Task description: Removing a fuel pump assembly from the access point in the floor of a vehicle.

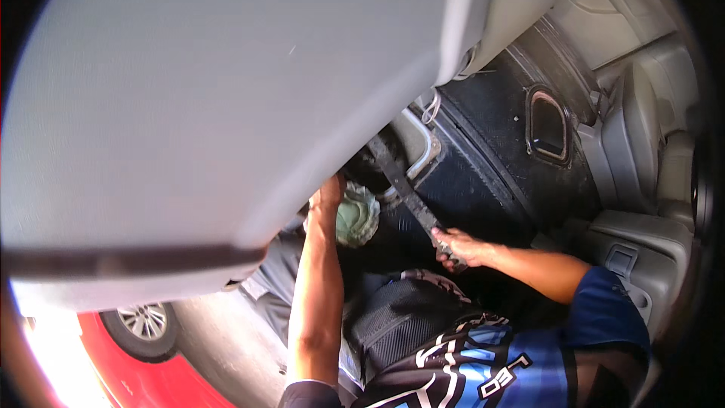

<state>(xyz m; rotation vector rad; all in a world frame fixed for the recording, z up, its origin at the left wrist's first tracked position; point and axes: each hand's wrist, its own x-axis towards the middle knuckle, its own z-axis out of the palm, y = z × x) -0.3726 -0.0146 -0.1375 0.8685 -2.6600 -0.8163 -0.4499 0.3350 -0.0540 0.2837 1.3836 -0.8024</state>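
Observation:
My right hand (459, 248) is closed round the lower end of a long, flat, dark bar (411, 200) with a worn surface. The bar slants up and left, and its far end reaches a dark rounded shape beside a bent metal tube frame (432, 143). Further left, my left hand (328, 192) is up against the edge of a large grey panel (226, 91). Its fingers look curled, though the panel's edge partly hides them and whatever they hold. Next to that hand lies a pale green pad (355, 215) in what looks like clear wrapping.
The big grey panel fills the upper left, close above my left arm. Black flooring (483, 136) with a framed opening (548, 127) lies to the right. Beyond it are grey car seats (634, 136). Outside at lower left stands a red car with a wheel (142, 326).

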